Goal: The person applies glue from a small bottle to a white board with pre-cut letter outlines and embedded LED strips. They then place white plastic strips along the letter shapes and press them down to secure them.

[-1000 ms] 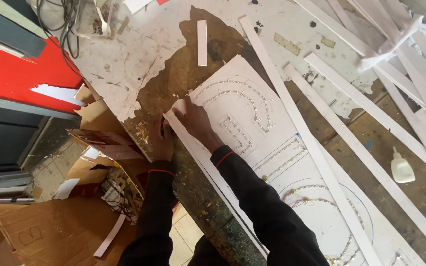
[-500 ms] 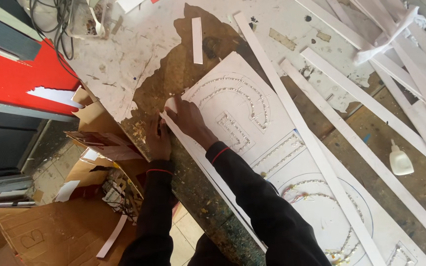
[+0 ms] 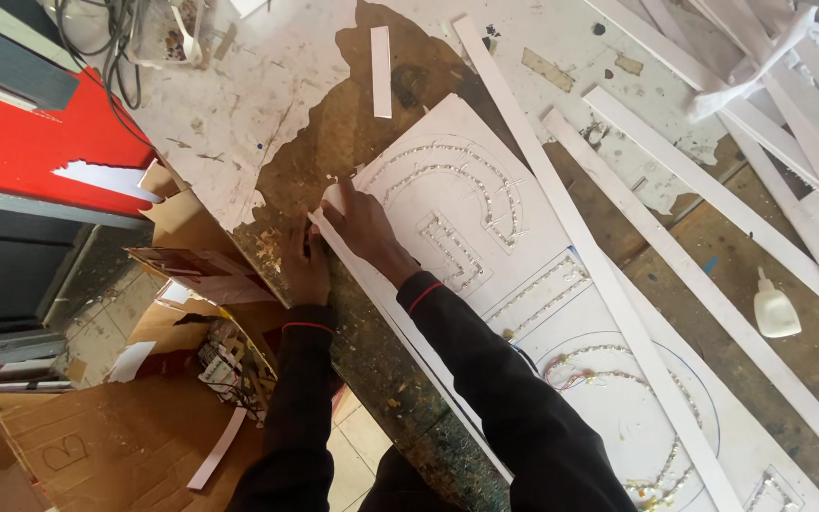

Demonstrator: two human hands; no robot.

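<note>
1. Two hands at the near-left corner of a white panel [image 3: 485,237] lying flat on the desk [image 3: 239,104]; both sleeves dark with red cuffs.
2. Right hand [image 3: 364,226] laid on the panel's corner, fingers curled and pressing down, fingertips on a narrow white edge strip [image 3: 400,332] running along the panel's near side.
3. Left hand [image 3: 305,265] closed against the outer face of that strip at the desk's edge, thumb and fingers pinched; possibly gripping a small tool or the strip itself, cannot tell from this angle.
4. Panel face: curved and rectangular letter outlines already fitted with rows of small beaded lights; a second board [image 3: 637,417] touching it to the right, with a ring outline only partly strung and loose coloured wire showing.
5. Progress, as a judgement: lighting on the first panel largely done; edge strip seated at the corner only, with the rest of its length toward the body not visibly fixed; second board unfinished.
6. Surroundings: several long white strips [image 3: 694,284] lying across the boards and desk, a short white offcut [image 3: 381,71] beyond the panel, a small white squeeze bottle [image 3: 774,311] well apart to the right, cardboard scraps [image 3: 97,446] on the floor below.
</note>
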